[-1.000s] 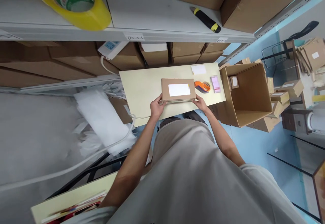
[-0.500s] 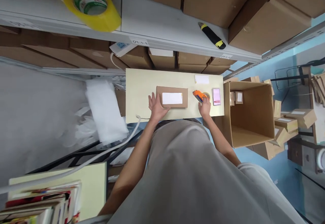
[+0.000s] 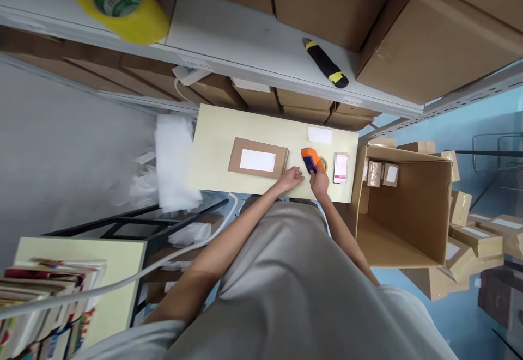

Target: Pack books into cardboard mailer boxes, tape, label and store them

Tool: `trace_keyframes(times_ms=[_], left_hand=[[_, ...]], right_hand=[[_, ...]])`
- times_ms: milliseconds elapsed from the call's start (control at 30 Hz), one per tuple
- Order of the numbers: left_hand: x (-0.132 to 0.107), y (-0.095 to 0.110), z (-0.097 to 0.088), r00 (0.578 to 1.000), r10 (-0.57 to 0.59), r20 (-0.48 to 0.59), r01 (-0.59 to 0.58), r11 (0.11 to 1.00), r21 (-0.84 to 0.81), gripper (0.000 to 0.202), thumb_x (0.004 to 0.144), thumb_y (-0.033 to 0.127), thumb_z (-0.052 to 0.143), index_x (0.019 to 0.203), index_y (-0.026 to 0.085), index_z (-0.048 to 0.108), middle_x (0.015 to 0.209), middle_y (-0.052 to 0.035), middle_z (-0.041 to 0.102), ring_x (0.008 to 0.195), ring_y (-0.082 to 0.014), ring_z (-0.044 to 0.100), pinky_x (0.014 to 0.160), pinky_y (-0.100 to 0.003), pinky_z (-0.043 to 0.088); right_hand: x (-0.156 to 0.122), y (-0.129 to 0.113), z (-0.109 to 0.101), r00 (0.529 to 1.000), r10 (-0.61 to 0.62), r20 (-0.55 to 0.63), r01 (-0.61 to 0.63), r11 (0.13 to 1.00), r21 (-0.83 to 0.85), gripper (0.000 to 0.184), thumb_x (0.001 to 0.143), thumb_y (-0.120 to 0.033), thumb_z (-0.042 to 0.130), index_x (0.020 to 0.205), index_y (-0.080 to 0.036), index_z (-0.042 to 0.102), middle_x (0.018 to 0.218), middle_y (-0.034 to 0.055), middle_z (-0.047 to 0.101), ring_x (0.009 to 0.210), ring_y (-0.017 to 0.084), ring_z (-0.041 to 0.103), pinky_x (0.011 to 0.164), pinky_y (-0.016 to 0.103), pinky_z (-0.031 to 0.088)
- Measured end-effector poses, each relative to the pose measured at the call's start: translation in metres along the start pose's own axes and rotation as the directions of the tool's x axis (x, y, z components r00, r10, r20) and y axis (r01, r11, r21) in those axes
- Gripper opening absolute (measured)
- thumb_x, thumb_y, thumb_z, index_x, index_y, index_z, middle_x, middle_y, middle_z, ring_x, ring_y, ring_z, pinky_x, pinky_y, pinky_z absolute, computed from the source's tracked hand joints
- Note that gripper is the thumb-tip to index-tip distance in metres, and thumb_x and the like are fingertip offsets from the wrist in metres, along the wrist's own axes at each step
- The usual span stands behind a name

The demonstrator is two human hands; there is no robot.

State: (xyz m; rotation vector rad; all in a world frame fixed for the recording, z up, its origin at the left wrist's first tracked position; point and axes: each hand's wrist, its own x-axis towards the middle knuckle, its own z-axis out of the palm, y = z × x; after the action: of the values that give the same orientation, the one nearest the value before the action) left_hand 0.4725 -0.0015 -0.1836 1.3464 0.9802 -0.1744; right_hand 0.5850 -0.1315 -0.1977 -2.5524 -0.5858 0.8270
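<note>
A small brown cardboard box [image 3: 235,156] with a white label [image 3: 257,160] lies on the pale yellow table [image 3: 212,131]. My left hand [image 3: 290,180] is at the box's lower right corner, its fingers curled in toward the right. Whether anything is between them I cannot make out. My right hand [image 3: 320,182] grips an orange and dark blue tape dispenser [image 3: 311,158] just right of my left hand. Part of a tape roll [image 3: 323,164] shows beside the dispenser. A phone [image 3: 340,168] lies on the table to the right of my right hand.
A white paper slip [image 3: 320,134] lies at the table's back. Right of the table stands a large open carton [image 3: 404,202] with small parcels inside. On the shelf above are a yellow tape roll [image 3: 143,19] and a utility knife [image 3: 326,63]. A white cable [image 3: 180,252] runs at lower left.
My left hand has moved right, from the box's left side to its right corner, and its fingers have curled. The dispenser in my right hand has turned and sits closer to the box.
</note>
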Motion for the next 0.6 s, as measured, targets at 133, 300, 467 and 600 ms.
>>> trace_keyframes(times_ms=[133,300,467,600], left_hand=[[-0.005,0.015,0.007,0.985,0.128,-0.12,-0.141,0.984,-0.11,0.041,0.085,0.046,0.09,0.111,0.019,0.073,0.118,-0.0143,0.085,0.114,-0.0299,0.082,0.114,-0.05,0.063],[-0.028,0.064,-0.018,0.893,0.37,-0.255,-0.432,0.863,-0.261,0.059,0.081,0.07,0.092,0.109,0.02,0.078,0.109,-0.0114,0.085,0.101,-0.0264,0.082,0.103,-0.045,0.068],[-0.037,0.148,-0.069,0.7,0.549,-0.458,-0.688,0.689,-0.226,0.06,0.087,0.071,0.091,0.116,0.019,0.081,0.116,-0.0123,0.086,0.108,-0.0267,0.083,0.104,-0.042,0.068],[-0.019,0.21,-0.12,0.538,0.57,-0.621,-0.79,0.598,-0.136,0.05,0.096,0.062,0.085,0.123,0.02,0.08,0.124,-0.0122,0.086,0.116,-0.0286,0.083,0.111,-0.046,0.067]], right_hand=[[-0.008,-0.006,-0.03,0.984,-0.172,-0.048,0.177,0.914,0.364,0.043,0.11,-0.045,0.061,0.141,-0.017,0.07,0.133,0.0195,0.084,0.126,0.036,0.082,0.107,0.046,0.065],[-0.011,-0.058,-0.075,0.913,-0.366,-0.179,0.403,0.748,0.527,0.052,0.111,-0.058,0.06,0.142,-0.018,0.068,0.134,0.0187,0.084,0.123,0.035,0.082,0.109,0.05,0.066],[0.019,-0.159,-0.133,0.714,-0.619,-0.327,0.7,0.618,0.359,0.056,0.116,-0.065,0.053,0.153,-0.025,0.065,0.14,0.0159,0.08,0.131,0.035,0.077,0.116,0.053,0.062],[0.069,-0.26,-0.164,0.516,-0.805,-0.292,0.855,0.505,0.118,0.058,0.12,-0.064,0.042,0.157,-0.024,0.061,0.144,0.0167,0.077,0.139,0.036,0.073,0.125,0.059,0.056]])
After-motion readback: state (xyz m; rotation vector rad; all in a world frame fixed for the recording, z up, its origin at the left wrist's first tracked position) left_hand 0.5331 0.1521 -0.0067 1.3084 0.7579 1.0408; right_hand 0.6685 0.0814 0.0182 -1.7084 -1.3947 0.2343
